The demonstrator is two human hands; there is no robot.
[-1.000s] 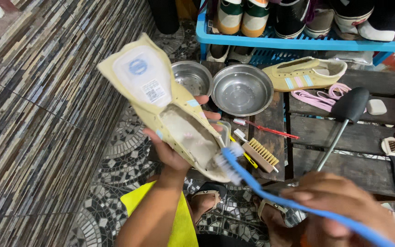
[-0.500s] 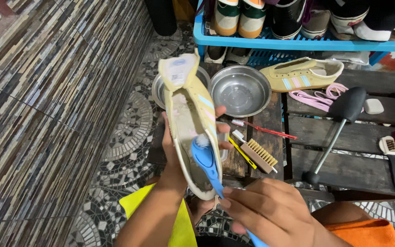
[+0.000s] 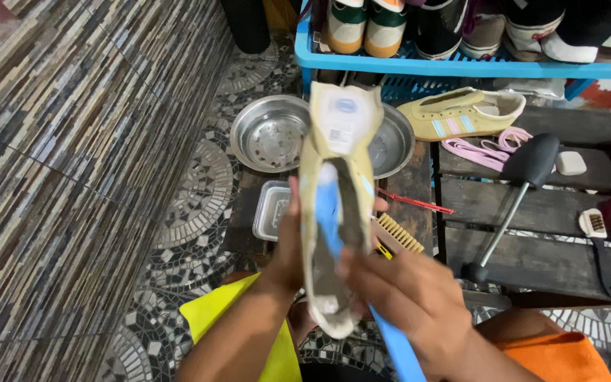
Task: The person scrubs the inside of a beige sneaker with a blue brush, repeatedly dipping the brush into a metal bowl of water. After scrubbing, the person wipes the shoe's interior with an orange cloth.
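My left hand (image 3: 288, 244) grips a pale yellow sneaker (image 3: 337, 141) from its left side, opening turned up toward me, tongue pulled out toward the far end. My right hand (image 3: 408, 304) holds a blue-handled brush (image 3: 328, 212) whose head reaches inside the shoe's opening. Its handle runs down past my right wrist to the bottom edge. The brush's bristles are hidden inside the shoe.
Two steel bowls (image 3: 270, 134) sit on the mosaic floor beyond the shoe, a clear plastic tub (image 3: 270, 209) beside my left hand. A matching sneaker (image 3: 461, 113), pink laces (image 3: 482, 145), a black shoe tree (image 3: 525, 173), brushes and a blue rack of shoes (image 3: 461, 67) lie right, on a dark wooden pallet.
The sneaker turned from tilted left to pointing straight away from me. The blue brush went from outside the heel into the shoe's opening, and my right hand moved up close.
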